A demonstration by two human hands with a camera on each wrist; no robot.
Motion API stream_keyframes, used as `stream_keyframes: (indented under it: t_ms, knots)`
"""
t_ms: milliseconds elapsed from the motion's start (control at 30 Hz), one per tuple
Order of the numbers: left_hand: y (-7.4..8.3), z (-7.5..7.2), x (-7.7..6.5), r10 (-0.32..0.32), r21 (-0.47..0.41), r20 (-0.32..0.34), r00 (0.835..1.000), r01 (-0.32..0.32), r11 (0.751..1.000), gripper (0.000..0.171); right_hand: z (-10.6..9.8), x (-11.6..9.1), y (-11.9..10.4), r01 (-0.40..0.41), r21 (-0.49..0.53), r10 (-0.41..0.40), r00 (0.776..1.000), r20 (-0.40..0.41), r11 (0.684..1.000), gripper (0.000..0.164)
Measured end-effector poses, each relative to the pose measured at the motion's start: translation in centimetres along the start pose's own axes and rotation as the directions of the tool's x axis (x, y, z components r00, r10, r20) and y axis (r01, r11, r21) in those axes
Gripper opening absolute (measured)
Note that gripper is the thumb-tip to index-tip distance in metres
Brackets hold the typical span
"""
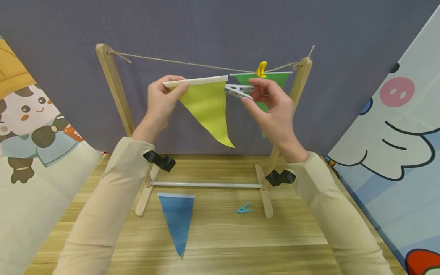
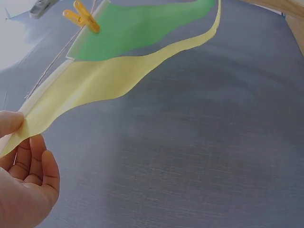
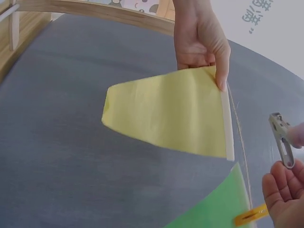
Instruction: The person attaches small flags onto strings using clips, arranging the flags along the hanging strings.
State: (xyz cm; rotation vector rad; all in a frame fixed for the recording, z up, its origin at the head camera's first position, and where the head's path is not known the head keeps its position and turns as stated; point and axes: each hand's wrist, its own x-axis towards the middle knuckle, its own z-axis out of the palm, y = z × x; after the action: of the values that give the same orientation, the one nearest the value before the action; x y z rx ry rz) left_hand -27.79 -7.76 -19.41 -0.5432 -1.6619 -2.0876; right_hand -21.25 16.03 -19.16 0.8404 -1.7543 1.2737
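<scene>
A yellow triangular pennant [image 1: 209, 103] with a white top strip hangs from my left hand [image 1: 161, 97], which pinches the strip's left end between thumb and fingers. My right hand [image 1: 273, 110] pinches a grey clothespin [image 1: 237, 90] by its handles, close to the strip's right end in the head view. Behind that hand a green pennant [image 1: 282, 79] hangs on the twine [image 1: 178, 61], held by a yellow clothespin [image 1: 261, 69]. In the right wrist view the yellow pennant [image 3: 166, 111] lies beside the twine, and the grey clothespin [image 3: 282, 137] is apart from it.
The twine runs between two wooden posts [image 1: 117, 89] joined below by a white rod [image 1: 206, 185]. On the wooden table [image 1: 220, 236] lie a blue pennant [image 1: 177, 219] and a light blue clothespin [image 1: 244, 209]. A grey cloth backdrop [image 1: 206, 30] stands behind.
</scene>
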Motion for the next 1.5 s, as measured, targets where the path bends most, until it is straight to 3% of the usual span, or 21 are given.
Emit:
stream_keyframes:
  t_ms: [400, 500, 700, 1067, 1300, 1500]
  knots:
    - [0.7, 0.3, 1.7, -0.052, -0.044, -0.064, 0.997, 0.05, 0.998, 0.013, 2.1, 2.5, -0.8, 0.136, -0.054, -0.134, 0.99, 0.036, 0.989, 0.029]
    - [0.8, 0.4, 2.0, -0.076, -0.083, -0.08, 0.994, 0.07, 0.994, 0.012, 2.6, 3.3, -0.9, 0.087, -0.075, -0.087, 0.996, 0.015, 0.993, 0.028]
    - [0.9, 0.7, 2.4, -0.126, -0.176, -0.102, 0.987, 0.107, 0.979, 0.011, 3.2, 5.1, -1.2, -0.089, -0.115, 0.091, 0.996, 0.009, 0.989, 0.031]
    - [0.8, 1.2, 2.6, -0.153, -0.233, -0.112, 0.982, 0.124, 0.964, 0.01, 4.7, 8.3, -0.5, 0.01, -0.24, 0.016, 0.995, 0.103, 0.971, 0.03]
    - [0.9, 1.3, 2.7, -0.138, -0.231, -0.095, 0.986, 0.113, 0.966, 0.013, 4.9, 9.7, -0.6, -0.08, -0.285, 0.124, 0.982, 0.14, 0.955, 0.027]
    - [1.0, 1.5, 2.8, -0.141, -0.223, -0.083, 0.986, 0.12, 0.967, 0.014, 4.9, 10.1, -0.6, -0.089, -0.276, 0.13, 0.982, 0.134, 0.957, 0.025]
